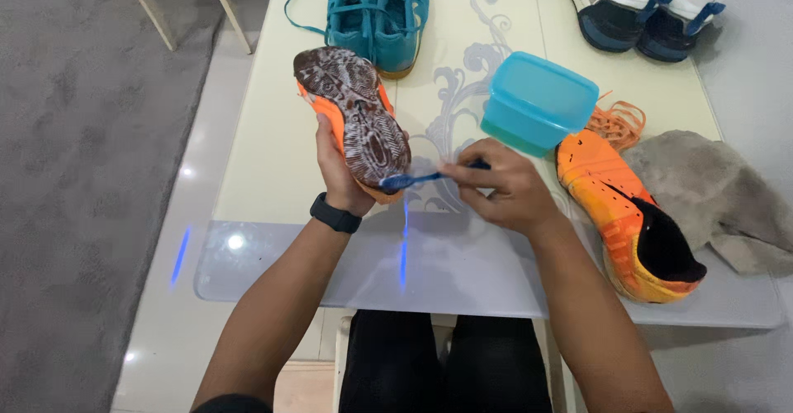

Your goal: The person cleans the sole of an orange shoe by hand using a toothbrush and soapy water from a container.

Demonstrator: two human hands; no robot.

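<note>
Both hands grip — left hand (337, 169) the upturned shoe (353, 120) (upper hidden), right hand (504, 186) a blue toothbrush (421, 178).

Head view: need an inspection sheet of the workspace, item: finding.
Surface: pale table with grey scroll pattern and a glossy near edge.
Job's things: orange shoe held sole-up, sole soiled brown and white; blue toothbrush with its head at the sole's heel end.
Clutter: second orange shoe lying flat, orange laces, teal plastic tub, grey cloth, teal shoe pair, white-and-navy shoe pair.
Grippers: left hand grips the shoe; right hand grips the toothbrush.
Cables: nothing seen.
Surroundings: grey carpet, pale floor tiles, wooden chair legs.
</note>
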